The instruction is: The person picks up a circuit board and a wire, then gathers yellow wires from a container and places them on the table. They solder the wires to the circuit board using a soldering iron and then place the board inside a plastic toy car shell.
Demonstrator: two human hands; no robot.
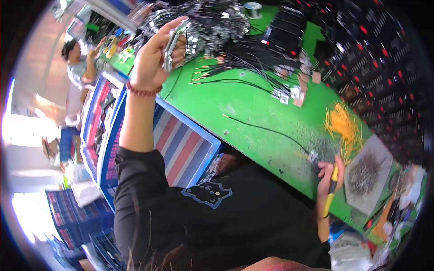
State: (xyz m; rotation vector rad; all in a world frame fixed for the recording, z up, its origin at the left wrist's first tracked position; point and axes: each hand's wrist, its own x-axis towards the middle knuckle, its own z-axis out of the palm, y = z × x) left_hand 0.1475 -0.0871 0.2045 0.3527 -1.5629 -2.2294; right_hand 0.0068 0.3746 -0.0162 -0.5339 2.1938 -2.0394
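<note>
My left hand (156, 56), raised at the far left of the bench, is closed around a flat, shiny silver metal piece (175, 45). Beside it lies a heap of similar silvery pieces (208, 22). My right hand (326, 178) grips a soldering iron (332, 187) with a yellow and black handle, low over the bench's right part. Just left of those fingers, a black cable (271, 131) ends in a small silvery part (312, 156). Its other end has a copper-coloured tip pointing up and left.
The green bench (203, 101) carries a bundle of black cables (253, 65), a wire spool (253, 10), yellow strands (343, 126) and a grey plate (373, 167) with dark residue. Stacked black units (384, 90) line the right. Blue-rimmed bins (212, 149) stand left; another person (80, 65) sits beyond.
</note>
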